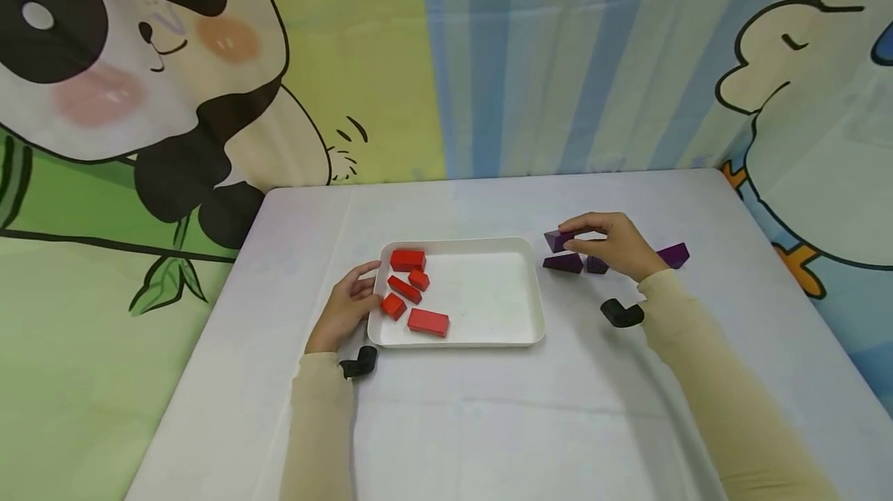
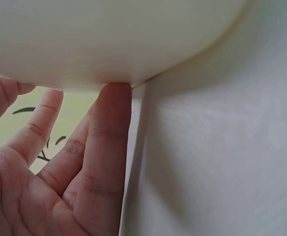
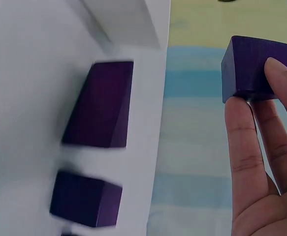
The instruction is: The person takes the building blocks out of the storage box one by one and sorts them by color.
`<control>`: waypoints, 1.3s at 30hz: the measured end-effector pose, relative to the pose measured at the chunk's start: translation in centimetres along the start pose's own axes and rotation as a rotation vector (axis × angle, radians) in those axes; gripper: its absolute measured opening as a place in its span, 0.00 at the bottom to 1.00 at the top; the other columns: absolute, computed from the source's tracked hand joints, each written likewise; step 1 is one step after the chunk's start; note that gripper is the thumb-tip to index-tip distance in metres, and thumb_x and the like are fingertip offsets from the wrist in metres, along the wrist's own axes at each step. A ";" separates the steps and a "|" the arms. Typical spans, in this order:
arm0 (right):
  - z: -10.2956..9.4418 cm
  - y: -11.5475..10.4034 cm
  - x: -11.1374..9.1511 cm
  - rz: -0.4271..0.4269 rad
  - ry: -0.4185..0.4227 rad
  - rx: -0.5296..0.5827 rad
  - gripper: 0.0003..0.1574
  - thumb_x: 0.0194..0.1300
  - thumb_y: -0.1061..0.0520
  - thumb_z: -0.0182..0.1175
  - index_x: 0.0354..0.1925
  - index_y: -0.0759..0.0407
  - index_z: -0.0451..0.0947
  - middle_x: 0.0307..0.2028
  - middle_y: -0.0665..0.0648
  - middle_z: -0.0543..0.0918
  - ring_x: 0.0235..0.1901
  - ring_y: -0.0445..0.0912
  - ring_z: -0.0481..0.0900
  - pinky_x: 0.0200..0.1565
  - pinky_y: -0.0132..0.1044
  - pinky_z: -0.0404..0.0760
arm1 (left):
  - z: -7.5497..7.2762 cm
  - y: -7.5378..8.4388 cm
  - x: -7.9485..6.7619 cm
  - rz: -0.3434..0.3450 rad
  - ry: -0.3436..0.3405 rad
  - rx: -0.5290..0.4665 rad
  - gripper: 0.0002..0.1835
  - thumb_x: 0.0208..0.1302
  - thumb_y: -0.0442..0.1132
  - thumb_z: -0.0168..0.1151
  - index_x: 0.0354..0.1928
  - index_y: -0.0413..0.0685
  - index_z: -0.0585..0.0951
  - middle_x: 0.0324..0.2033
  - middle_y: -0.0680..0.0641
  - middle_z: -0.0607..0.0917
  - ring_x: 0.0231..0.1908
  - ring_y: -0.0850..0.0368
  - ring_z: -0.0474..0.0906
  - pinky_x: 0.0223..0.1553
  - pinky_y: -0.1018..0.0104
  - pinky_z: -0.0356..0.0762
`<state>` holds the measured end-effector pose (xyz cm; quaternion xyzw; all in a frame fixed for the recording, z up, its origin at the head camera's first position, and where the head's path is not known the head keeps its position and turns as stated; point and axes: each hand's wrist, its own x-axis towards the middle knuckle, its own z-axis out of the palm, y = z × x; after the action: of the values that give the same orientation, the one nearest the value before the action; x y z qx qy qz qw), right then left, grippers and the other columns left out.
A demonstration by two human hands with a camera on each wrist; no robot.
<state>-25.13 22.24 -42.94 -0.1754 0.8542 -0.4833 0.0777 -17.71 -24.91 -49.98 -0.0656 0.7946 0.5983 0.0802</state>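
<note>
White tray (image 1: 530, 284) holds five red blocks (image 1: 408, 260); left hand (image 1: 345, 311) touches its rim.

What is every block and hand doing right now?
Right hand: pinches one purple block, lifted off the table.
Other purple blocks: lying on the table, right of the tray.
Left hand: fingers straight, touching the tray's left rim.
White tray: flat on the table.
Red blocks: five, lying loose in the tray's left half.
</note>
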 end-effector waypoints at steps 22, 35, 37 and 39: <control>-5.8 3.9 -3.8 0.090 0.162 -0.070 0.24 0.76 0.54 0.69 0.65 0.61 0.84 0.62 0.56 0.85 0.66 0.46 0.75 0.70 0.68 0.69 | 0.1 0.3 -0.1 -0.008 -0.007 0.010 0.37 0.72 0.29 0.60 0.82 0.45 0.67 0.69 0.27 0.77 0.60 0.42 0.82 0.50 0.66 0.86; -8.9 5.6 -5.8 0.156 0.235 -0.111 0.26 0.77 0.51 0.68 0.67 0.59 0.83 0.59 0.36 0.85 0.58 0.28 0.71 0.73 0.56 0.72 | 0.0 0.1 0.2 -0.033 -0.001 0.027 0.36 0.72 0.30 0.60 0.81 0.48 0.68 0.69 0.29 0.78 0.61 0.40 0.81 0.51 0.69 0.84; -9.5 6.2 -6.1 0.164 0.245 -0.134 0.26 0.77 0.52 0.68 0.68 0.60 0.83 0.55 0.31 0.83 0.57 0.27 0.71 0.69 0.37 0.75 | 0.0 0.2 0.2 -0.032 -0.003 0.025 0.36 0.72 0.30 0.60 0.82 0.48 0.68 0.69 0.29 0.77 0.62 0.39 0.81 0.51 0.69 0.84; -10.1 6.7 -6.4 0.182 0.247 -0.155 0.26 0.78 0.51 0.67 0.68 0.59 0.83 0.53 0.26 0.80 0.57 0.26 0.71 0.63 0.27 0.75 | 0.1 0.3 0.2 -0.034 -0.006 0.024 0.36 0.73 0.30 0.60 0.82 0.48 0.68 0.70 0.29 0.77 0.62 0.39 0.80 0.51 0.69 0.84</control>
<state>-23.73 35.89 -43.66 -0.0420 0.9044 -0.4246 0.0019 -17.92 -24.76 -49.79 -0.0764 0.8001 0.5876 0.0935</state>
